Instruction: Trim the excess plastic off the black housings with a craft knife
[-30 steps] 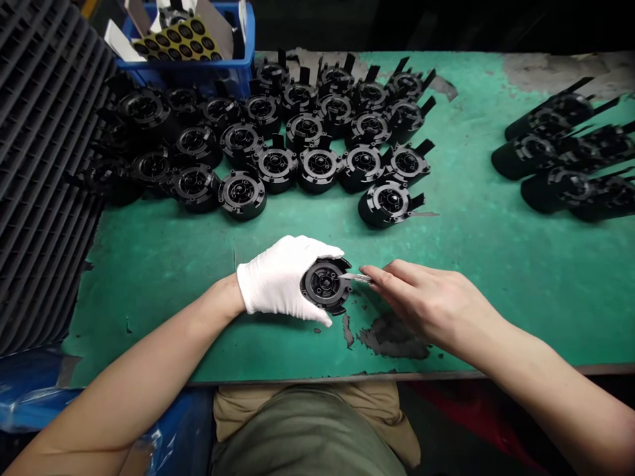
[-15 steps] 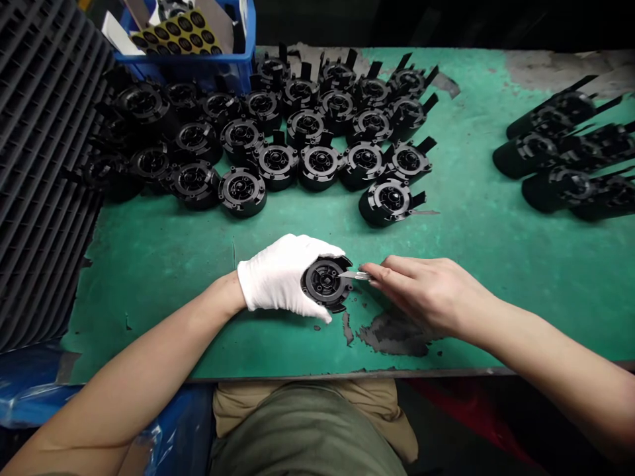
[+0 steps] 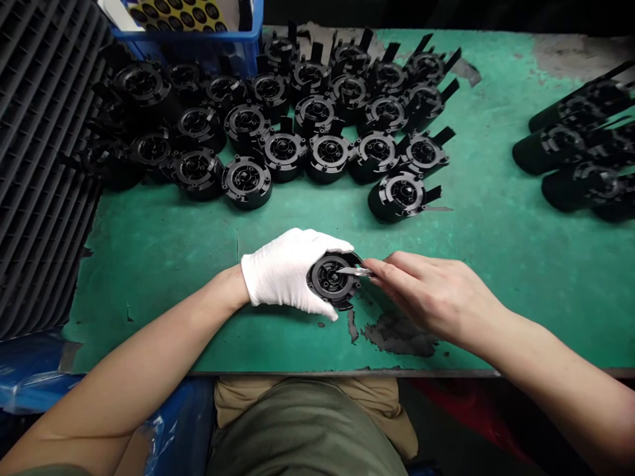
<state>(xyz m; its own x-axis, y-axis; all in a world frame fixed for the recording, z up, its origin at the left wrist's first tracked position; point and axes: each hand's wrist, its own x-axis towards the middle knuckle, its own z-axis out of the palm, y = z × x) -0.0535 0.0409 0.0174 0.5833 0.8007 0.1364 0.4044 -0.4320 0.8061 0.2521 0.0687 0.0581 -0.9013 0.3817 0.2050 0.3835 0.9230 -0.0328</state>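
Note:
My left hand (image 3: 290,272), in a white glove, is wrapped round a black round plastic housing (image 3: 323,278), whose ringed open face is turned up toward me. My bare right hand (image 3: 429,287) grips a small knife (image 3: 358,272) with a thin pointed metal blade. The blade reaches over the middle of the housing's face; whether its tip touches the plastic I cannot tell. My right fingers cover most of the knife's handle. Nearest beyond my hands stands another black housing (image 3: 399,196) with a tab sticking out to its right.
Several black housings (image 3: 247,182) crowd the back left of the green tabletop (image 3: 297,350), with more lying at the right (image 3: 553,149). Behind them sits a blue bin (image 3: 243,49) holding sheets of round stickers (image 3: 183,14). A dark slatted grille (image 3: 44,165) borders the left side.
The view has shifted slightly. The blade tip now lies nearer the centre of the housing's face than before. Both hands keep their holds.

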